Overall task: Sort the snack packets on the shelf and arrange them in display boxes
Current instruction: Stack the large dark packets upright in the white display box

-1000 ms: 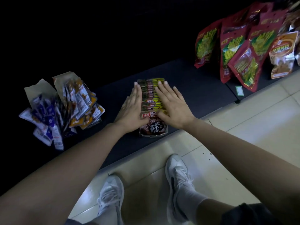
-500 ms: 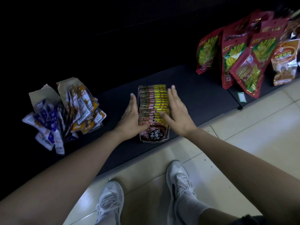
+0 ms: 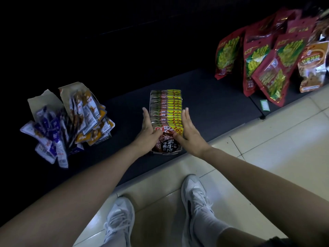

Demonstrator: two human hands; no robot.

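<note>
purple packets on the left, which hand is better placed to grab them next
Probably left hand: it flanks the display box on the side nearer the purple packets; right hand is farther.

hands (image 3: 148, 138) (image 3: 189, 138): 2 | filled display box (image 3: 165, 153): 1 | white shoes (image 3: 121, 221) (image 3: 195, 198): 2 | green tag (image 3: 264, 105): 1 | orange-brown bag (image 3: 313, 68): 1

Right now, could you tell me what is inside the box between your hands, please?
A row of matching snack packets fills the box, overlapping front to back. The packets hide its floor.
</note>
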